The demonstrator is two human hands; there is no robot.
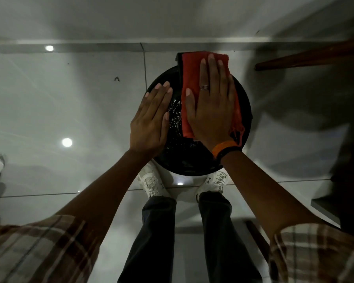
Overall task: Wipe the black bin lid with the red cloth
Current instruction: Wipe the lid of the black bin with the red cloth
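Note:
A round black bin lid [184, 158] lies below me on a bin standing on the floor by the wall. White specks dot its left middle part. The red cloth [190, 74] is spread over the lid's right half and reaches its far hinge edge. My right hand [212, 103] lies flat on the cloth, fingers stretched out, pressing it against the lid. My left hand [151, 121] rests flat on the lid's left rim with its fingers together and nothing in it.
My two white shoes [151, 183] stand close against the bin's near side. A wooden bar [307, 57] juts in from the right near the wall. A dark furniture edge [327, 207] sits at the right. The glossy tiled floor [70, 111] spreads out to the left.

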